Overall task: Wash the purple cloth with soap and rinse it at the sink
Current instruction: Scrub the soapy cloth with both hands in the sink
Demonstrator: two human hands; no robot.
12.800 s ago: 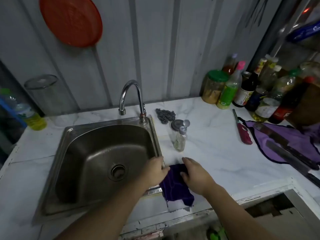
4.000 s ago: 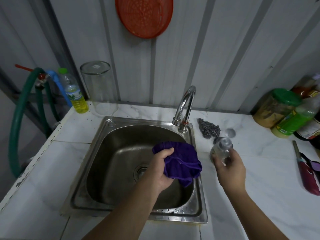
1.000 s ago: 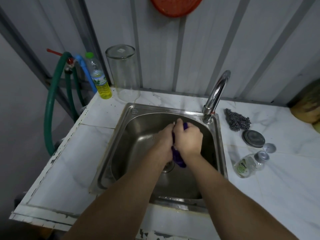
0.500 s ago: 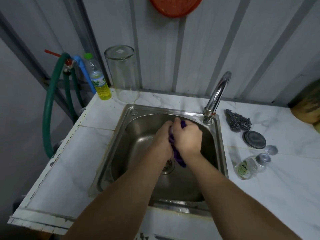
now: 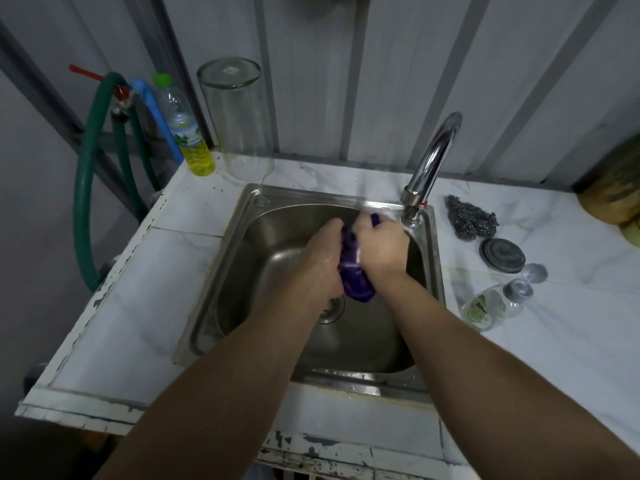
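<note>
**Cloth bunched between both hands over sink**

The steel sink [image 5: 239, 258] lay beneath both hands. The left hand [image 5: 320, 258] and right hand [image 5: 381, 249] were curled facing each other, each gripping the purple cloth [image 5: 353, 271] wadded between the palms; a fold hung below the wrists. The tap [image 5: 433, 161] stood just beyond the right hand. The soap bottle [image 5: 485, 308] lay on its side, right of the right forearm.

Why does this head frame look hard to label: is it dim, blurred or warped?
Head view: dim, with dark corners; wide-angle bending bows the grey wall panels and white marble counter; glare streaks the chrome tap and steel sink rim; left hand, right hand and crumpled purple cloth are soft.
</note>
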